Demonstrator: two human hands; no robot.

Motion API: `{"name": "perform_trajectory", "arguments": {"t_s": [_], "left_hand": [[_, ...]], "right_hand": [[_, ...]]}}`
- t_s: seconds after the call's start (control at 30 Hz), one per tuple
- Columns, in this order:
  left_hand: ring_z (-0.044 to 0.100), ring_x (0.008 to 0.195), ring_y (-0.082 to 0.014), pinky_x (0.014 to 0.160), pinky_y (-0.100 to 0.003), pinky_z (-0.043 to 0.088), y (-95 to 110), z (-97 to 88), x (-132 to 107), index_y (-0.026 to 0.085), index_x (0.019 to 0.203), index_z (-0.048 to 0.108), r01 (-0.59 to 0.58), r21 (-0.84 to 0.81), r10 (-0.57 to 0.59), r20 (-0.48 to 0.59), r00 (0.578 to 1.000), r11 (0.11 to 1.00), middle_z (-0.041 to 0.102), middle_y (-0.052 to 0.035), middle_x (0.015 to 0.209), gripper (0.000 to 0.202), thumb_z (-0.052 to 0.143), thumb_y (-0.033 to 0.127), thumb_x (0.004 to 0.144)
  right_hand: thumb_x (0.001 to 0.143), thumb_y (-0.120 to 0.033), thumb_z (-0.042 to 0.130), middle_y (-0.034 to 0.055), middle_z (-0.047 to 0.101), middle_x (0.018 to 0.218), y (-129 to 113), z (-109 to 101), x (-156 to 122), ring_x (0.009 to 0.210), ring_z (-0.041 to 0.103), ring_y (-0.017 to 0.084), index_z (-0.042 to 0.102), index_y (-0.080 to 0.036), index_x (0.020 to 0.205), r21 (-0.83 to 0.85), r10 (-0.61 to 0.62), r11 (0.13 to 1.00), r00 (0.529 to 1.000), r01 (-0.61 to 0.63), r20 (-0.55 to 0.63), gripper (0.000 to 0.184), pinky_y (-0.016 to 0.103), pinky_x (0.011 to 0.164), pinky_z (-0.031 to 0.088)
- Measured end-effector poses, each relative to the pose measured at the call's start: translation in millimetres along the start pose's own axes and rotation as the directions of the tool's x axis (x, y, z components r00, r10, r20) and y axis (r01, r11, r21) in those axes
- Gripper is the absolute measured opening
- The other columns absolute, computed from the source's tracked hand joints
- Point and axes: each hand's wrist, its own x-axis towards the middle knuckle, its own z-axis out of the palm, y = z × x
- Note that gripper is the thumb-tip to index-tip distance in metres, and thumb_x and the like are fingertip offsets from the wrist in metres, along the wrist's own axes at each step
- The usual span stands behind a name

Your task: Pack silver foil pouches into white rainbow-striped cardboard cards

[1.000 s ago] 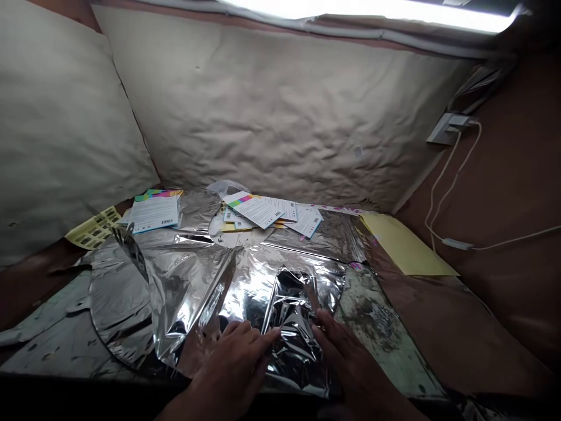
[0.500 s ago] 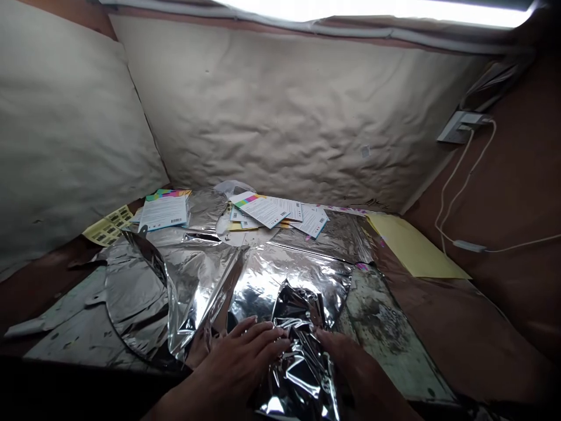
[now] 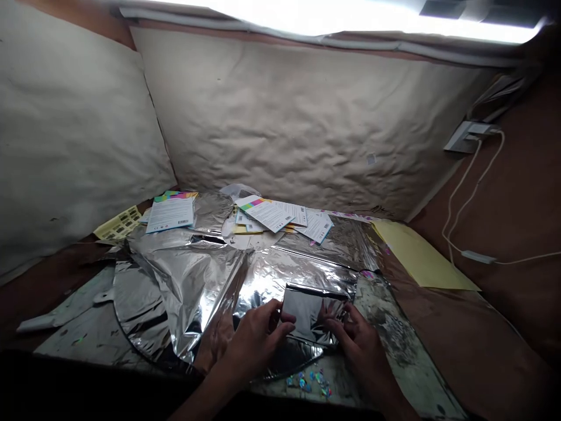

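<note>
A piece of silver foil [image 3: 302, 313], folded into a flat, shiny rectangle, lies between my hands. My left hand [image 3: 258, 330] pinches its left edge with thumb and fingers. At the opposite edge, the fingers of my right hand [image 3: 362, 342] are closed on the foil. Beneath it is a round silver foil sheet [image 3: 256, 286], spread flat. To the left are more silver sheets [image 3: 144, 292], one round with a small tab, looking like uninflated foil balloons. Small iridescent bits [image 3: 309, 381] are scattered near the table's front edge.
Printed cards [image 3: 267, 213] lie in a loose pile at the back, with another stack of cards [image 3: 170, 213] to the left. Yellow paper [image 3: 421, 254] rests at the right. A white cable [image 3: 456, 199] hangs from the wall socket [image 3: 467, 137]. A lit tube spans the top.
The crumpled foil under my hands is now a smaller flat rectangle. My hands have gone from pressing down to holding its two sides. Iridescent bits now show at the front edge.
</note>
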Motion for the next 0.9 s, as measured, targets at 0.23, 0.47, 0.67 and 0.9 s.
{"name": "perform_trajectory", "arguments": {"t_s": [0.23, 0.47, 0.67, 0.9], "left_hand": [[0.067, 0.078, -0.0226, 0.07, -0.031, 0.045, -6.7, 4.7, 10.9, 0.018, 0.133, 0.049, 0.016, 0.243, 0.002, -0.074, 0.997, 0.97, 0.07, -0.0017, 0.078, 0.044, 0.054, 0.036, 0.094], [0.055, 0.123, -0.0312, 0.094, -0.045, 0.047, -5.0, 20.0, 9.5, 0.021, 0.156, 0.009, -0.138, 0.552, 0.262, -0.153, 0.953, 0.822, 0.051, -0.0182, 0.14, 0.069, 0.044, 0.028, 0.098], [0.015, 0.149, -0.0303, 0.118, -0.051, 0.024, 6.7, 24.2, 26.6, 0.011, 0.154, 0.022, -0.315, 0.672, 0.267, 0.177, 0.947, 0.67, 0.021, -0.0162, 0.161, 0.069, 0.042, 0.048, 0.099], [0.011, 0.15, -0.0298, 0.12, -0.053, 0.018, -3.1, 28.7, 29.8, 0.012, 0.155, 0.021, -0.268, 0.712, 0.174, 0.204, 0.963, 0.649, 0.013, -0.0142, 0.162, 0.069, 0.039, 0.047, 0.099]], "right_hand": [[0.086, -0.054, 0.058, -0.0113, 0.046, 0.048, -9.0, 7.4, 3.5, 0.045, 0.046, 0.013, 0.021, -0.016, 0.154, -0.245, -0.013, 0.969, 0.991, -0.021, -0.136, 0.086, 0.024, 0.049, 0.034], [0.09, -0.051, 0.052, -0.0105, 0.04, 0.049, -13.4, 12.9, 6.1, 0.046, 0.042, 0.014, 0.025, -0.014, 0.154, -0.404, -0.094, 0.914, 0.988, 0.037, -0.121, 0.079, 0.025, 0.051, 0.033], [0.094, -0.046, 0.048, -0.0055, 0.056, 0.06, -5.6, 4.5, 5.0, 0.05, 0.054, 0.016, 0.02, -0.015, 0.155, -0.513, -0.216, 0.847, 0.972, 0.139, -0.094, 0.074, 0.027, 0.052, 0.044], [0.096, -0.043, 0.05, 0.012, 0.033, 0.157, -16.5, 6.5, 14.9, 0.146, 0.027, 0.032, 0.029, -0.022, 0.153, -0.764, -0.608, 0.383, 0.764, 0.52, 0.215, 0.066, 0.051, 0.113, 0.034]]}}
